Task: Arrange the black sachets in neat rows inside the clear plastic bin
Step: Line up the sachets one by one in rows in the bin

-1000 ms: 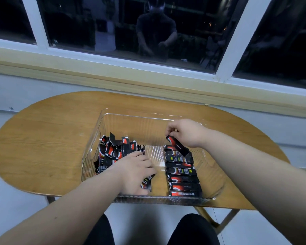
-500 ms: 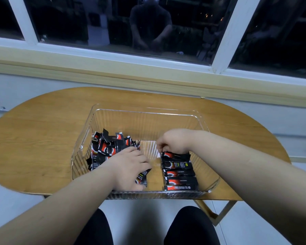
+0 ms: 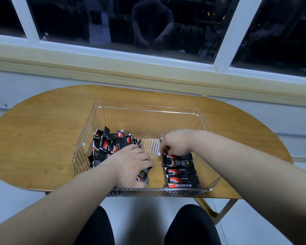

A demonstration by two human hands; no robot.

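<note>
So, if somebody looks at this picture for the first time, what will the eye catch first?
Probably the clear plastic bin on the wooden table, with a neat row of black sachets at its right and a loose pile at its left. Then the two hands inside it: the right hand pinches the farthest sachet of the row, the left hand covers a single sachet.
</note>
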